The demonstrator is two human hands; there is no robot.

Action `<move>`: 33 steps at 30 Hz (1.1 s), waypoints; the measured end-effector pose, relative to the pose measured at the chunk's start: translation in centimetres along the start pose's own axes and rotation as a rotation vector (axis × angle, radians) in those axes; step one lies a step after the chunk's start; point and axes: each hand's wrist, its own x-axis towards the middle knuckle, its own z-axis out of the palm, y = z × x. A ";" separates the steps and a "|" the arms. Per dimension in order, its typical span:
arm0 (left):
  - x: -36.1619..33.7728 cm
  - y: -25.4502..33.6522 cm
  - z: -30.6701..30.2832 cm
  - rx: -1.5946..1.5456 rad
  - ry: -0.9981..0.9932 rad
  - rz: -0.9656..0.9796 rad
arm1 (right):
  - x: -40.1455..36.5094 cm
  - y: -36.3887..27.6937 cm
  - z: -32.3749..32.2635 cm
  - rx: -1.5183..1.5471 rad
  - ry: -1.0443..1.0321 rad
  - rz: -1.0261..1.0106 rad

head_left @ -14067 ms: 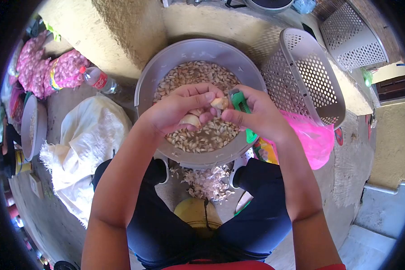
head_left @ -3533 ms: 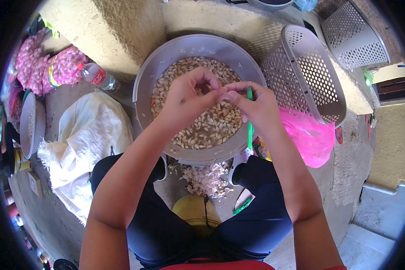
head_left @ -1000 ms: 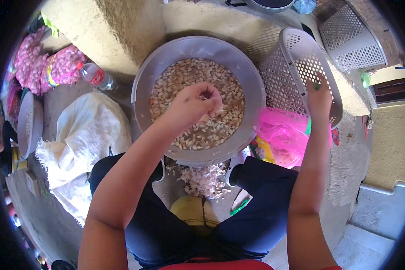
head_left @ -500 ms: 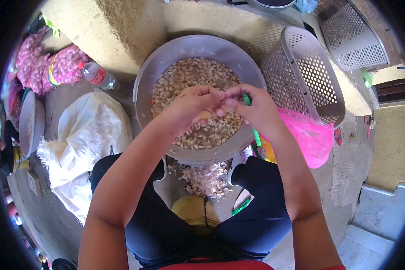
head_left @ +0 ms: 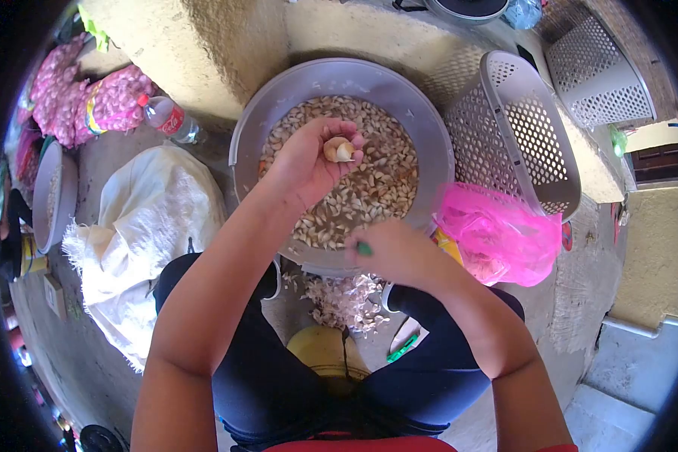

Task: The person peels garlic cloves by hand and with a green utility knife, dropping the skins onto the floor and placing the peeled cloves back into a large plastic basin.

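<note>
Garlic cloves [head_left: 339, 149] lie in my left hand [head_left: 316, 154], whose fingers curl round them above a wide grey basin [head_left: 429, 135]. Many loose cloves [head_left: 384, 181] float in water inside that basin. My right hand [head_left: 388, 252], smeared by motion, is low over the basin's near right side, closed around a green-handled tool [head_left: 364, 248]; its blade does not show. Below the basin, peeled skins [head_left: 346, 301] are heaped on the floor between my feet.
A perforated grey basket [head_left: 505, 135] and a pink plastic bag [head_left: 497, 241] stand right of the basin. To the left are a white sack [head_left: 151, 218], a bottle [head_left: 166, 118], net bags of garlic [head_left: 117, 98] and another basin [head_left: 66, 196]. A green knife [head_left: 403, 348] lies near my right leg.
My hands have moved apart. The left one has turned palm up with the cloves, while the right one has dropped toward the basin's near rim with the green tool.
</note>
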 end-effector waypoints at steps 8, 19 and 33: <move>-0.6 -0.9 1.1 0.081 -0.074 0.025 | 0.9 0.2 -4.0 0.460 0.753 -0.069; 0.7 -2.2 1.5 -0.133 0.085 0.216 | 4.2 0.8 -2.1 0.724 0.800 0.082; -0.4 -1.8 2.1 -0.006 -0.233 0.162 | 2.7 -0.6 -5.0 0.864 0.601 0.193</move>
